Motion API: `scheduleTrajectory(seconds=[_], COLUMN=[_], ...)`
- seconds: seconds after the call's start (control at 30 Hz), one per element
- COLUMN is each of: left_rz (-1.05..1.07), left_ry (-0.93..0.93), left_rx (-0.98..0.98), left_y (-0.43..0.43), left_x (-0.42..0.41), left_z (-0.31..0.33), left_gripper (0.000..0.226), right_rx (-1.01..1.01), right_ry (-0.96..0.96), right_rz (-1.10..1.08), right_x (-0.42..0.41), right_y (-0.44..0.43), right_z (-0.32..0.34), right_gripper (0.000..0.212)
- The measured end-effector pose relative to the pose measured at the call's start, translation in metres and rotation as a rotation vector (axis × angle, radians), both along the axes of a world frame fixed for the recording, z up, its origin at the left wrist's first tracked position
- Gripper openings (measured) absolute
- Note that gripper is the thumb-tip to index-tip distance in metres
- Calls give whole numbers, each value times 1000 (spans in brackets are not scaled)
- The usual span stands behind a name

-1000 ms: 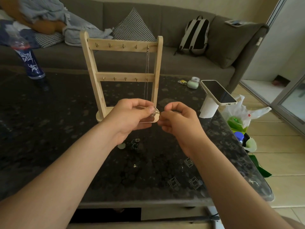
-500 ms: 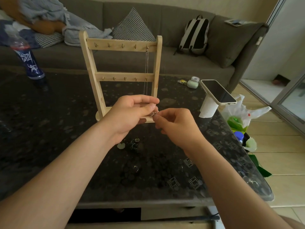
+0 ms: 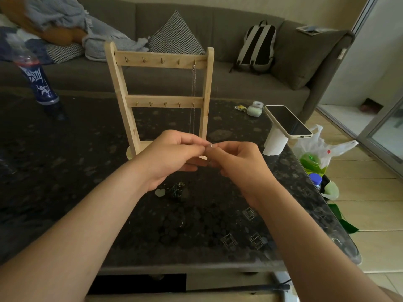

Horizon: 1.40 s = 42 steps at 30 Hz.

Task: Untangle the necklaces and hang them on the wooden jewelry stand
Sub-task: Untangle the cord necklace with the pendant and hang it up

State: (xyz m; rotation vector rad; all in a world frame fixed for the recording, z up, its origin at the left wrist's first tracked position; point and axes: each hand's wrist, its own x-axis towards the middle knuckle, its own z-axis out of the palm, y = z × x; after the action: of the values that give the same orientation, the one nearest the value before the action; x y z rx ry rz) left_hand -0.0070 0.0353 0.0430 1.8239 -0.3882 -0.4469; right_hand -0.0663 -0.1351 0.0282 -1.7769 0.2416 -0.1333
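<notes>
**Fine chain pinched between both hands**

The left hand [image 3: 172, 155] and right hand [image 3: 237, 162] meet before the wooden jewelry stand [image 3: 161, 62], fingers curled narrow, pinching a small silvery necklace piece [image 3: 209, 145]. One chain [image 3: 193, 94] hangs from the stand; a tangle [image 3: 177, 189] lies on the bench [image 3: 87, 171]. A hard pull could tighten knots or snap a link.

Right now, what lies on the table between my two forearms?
In the head view, a small dark tangle of jewelry with a pale pendant lies there, just below the left hand.
</notes>
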Motion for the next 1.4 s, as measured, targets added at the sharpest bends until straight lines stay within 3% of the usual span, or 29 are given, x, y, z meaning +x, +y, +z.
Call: scheduleTrajectory(seconds=[0.2,0.33,0.53,0.9,1.03,1.2,1.33,1.4], left_rz=[24,74,160,230,224,163,127,126], left_ry=[-48,-115,-179,161,220,228,190,158], left_rx=[14,42,118,-236,-283,-272,-183,-137], left_y=[3,2,-1,-7,-7,-7,-8,-6], left_x=[2,2,3,2,2,-2,-2,-2], left_z=[-2,-4,-8,-1,1,1,0,0], left_gripper=[20,17,16,18,19,25,23,18], right_rx=[-82,-72,64,34,186,570,600,563], right_ry=[-33,-17,23,73,94,182,158,96], right_rz=[24,87,80,50,25,-10,53,83], right_x=[0,-1,-1,2,5,9,8,7], right_y=[-4,-3,0,0,0,2,0,-3], right_z=[0,0,2,-2,-4,-1,-2,-2], right_gripper=[10,18,20,9,16,25,31,23])
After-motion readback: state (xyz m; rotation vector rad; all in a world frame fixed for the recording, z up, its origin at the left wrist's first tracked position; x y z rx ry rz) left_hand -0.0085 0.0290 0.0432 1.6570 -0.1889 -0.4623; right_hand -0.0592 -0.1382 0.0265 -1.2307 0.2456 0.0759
